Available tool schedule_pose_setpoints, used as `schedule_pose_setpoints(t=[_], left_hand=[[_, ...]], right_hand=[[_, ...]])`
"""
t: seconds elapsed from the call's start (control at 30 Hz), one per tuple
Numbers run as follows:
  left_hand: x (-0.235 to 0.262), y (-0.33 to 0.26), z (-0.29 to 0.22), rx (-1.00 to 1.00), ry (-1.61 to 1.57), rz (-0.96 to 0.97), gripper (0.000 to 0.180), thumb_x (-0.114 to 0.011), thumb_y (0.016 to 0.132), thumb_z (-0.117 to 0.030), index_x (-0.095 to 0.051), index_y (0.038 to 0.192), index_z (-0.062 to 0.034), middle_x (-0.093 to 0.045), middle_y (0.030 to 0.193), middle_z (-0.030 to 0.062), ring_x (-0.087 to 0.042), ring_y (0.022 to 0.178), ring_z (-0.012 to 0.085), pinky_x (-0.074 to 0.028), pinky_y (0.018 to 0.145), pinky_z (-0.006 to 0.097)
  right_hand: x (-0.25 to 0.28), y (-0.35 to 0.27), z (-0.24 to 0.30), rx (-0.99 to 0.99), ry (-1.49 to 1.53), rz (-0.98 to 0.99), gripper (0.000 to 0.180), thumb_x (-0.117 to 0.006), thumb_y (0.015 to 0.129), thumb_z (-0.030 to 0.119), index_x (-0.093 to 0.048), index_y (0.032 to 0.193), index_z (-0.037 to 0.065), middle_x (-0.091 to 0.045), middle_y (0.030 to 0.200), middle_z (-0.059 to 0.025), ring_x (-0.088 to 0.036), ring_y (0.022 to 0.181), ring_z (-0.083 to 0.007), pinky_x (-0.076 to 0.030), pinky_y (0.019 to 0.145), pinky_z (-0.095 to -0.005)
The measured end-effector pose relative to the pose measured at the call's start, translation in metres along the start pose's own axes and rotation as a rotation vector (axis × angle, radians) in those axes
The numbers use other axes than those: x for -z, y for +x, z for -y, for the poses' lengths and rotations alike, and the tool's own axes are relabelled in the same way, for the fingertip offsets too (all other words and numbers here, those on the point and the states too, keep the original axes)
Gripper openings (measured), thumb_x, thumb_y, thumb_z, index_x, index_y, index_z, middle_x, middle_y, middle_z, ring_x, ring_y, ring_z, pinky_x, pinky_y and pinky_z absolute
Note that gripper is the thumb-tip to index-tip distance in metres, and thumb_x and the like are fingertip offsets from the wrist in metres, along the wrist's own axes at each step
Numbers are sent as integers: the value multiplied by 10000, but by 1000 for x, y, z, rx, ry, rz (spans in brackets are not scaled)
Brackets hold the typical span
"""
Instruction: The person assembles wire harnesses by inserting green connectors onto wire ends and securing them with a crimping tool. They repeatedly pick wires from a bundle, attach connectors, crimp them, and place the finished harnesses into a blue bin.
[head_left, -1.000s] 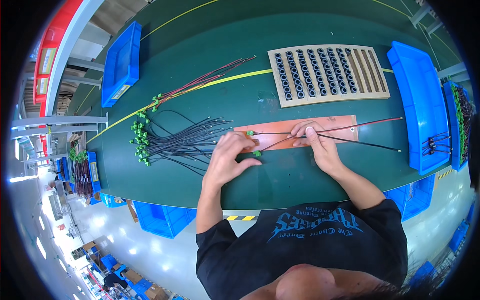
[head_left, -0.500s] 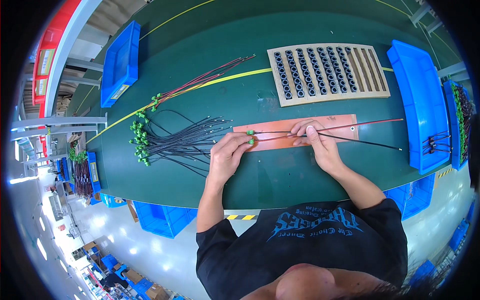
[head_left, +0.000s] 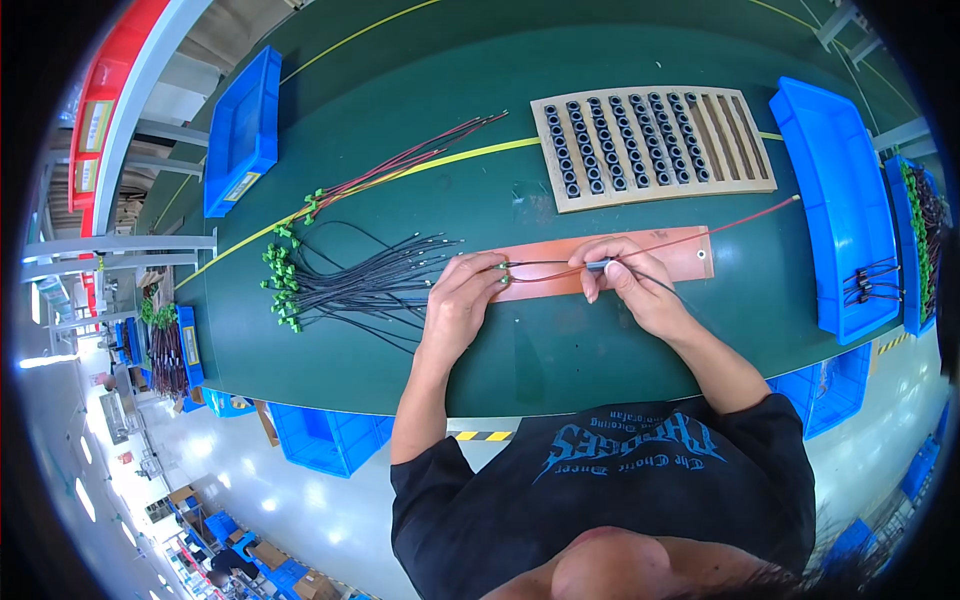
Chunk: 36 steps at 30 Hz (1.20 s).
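Note:
My left hand is closed in a pinch on the small green connectors at the ends of a red wire and a black wire. Both wires run rightward to my right hand. Its thumb and fingers are closed on a small dark cylinder with a greyish side, with the wires at it. Past that hand, the red wire's free end reaches toward the blue bin on the right, and the black one slants down. Under both hands lies an orange strip. Whether the wires pass through the cylinder, I cannot tell.
A wooden rack holds rows of black ring-shaped pieces. Black wires with green connectors are fanned out on the left, with red wires beyond. Blue bins stand at far left and right, the latter holding several short black pieces.
The dark cylinder now shows in my right fingers, which have shifted slightly left. The red wire's free end has risen, and the black wire now bends down behind the right hand.

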<state>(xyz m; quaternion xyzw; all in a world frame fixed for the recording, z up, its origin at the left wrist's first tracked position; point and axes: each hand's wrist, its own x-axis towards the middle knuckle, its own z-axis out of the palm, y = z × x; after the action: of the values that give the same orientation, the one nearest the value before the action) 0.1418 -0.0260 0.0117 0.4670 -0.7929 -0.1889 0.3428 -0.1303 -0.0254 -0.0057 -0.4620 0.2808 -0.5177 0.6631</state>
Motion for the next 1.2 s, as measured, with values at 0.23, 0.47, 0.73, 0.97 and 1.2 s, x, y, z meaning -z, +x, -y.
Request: schedule_pose_setpoints(t=[0.23, 0.47, 0.73, 0.97, 1.2], left_hand=[[-2, -4, 2, 87, -20, 12, 171, -750, 809, 54, -766, 979, 33, -752, 1129, 124, -700, 1076, 291, -559, 941, 372], [-1, -5, 2, 78, 1, 13, 180, -765, 817, 20, -766, 997, 29, -753, 1133, 121, -702, 1062, 297, -559, 940, 377], [0, 13, -60, -715, 642, -106, 319, -723, 847, -138, -766, 1156, -72, -718, 1265, 102, -645, 824, 151, -508, 754, 320], [-18, 70, -95, -767, 1075, 14, 469, -662, 840, -174, -689, 1280, -15, -668, 1255, 112, -585, 909, 167, -464, 753, 302], [3, 69, -39, -429, 997, -34, 433, -661, 755, -65, -660, 1167, 69, -657, 1116, 156, -632, 921, 246, -549, 776, 351]], right_hand=[[0, 10, 34, -293, -500, 99, 203, -549, 1075, 102, -647, 1179, -43, -697, 895, -71, -669, 708, -109, -571, 617, -278], [5, 28, 44, -158, -413, 76, 233, -592, 1063, 163, -683, 1095, -49, -693, 783, -77, -700, 670, -146, -625, 672, -298], [13, 28, 27, 178, -1066, 164, 284, -642, 1024, 221, -673, 905, -35, -693, 723, -195, -712, 675, -349, -575, 640, -426], [14, 26, 23, 240, -1127, 148, 195, -666, 979, 165, -646, 923, -21, -694, 776, -226, -693, 733, -433, -553, 659, -501], [11, 26, 16, 157, -1045, 136, 213, -672, 1006, 180, -686, 1012, -33, -734, 806, -166, -738, 643, -248, -586, 611, -370]])
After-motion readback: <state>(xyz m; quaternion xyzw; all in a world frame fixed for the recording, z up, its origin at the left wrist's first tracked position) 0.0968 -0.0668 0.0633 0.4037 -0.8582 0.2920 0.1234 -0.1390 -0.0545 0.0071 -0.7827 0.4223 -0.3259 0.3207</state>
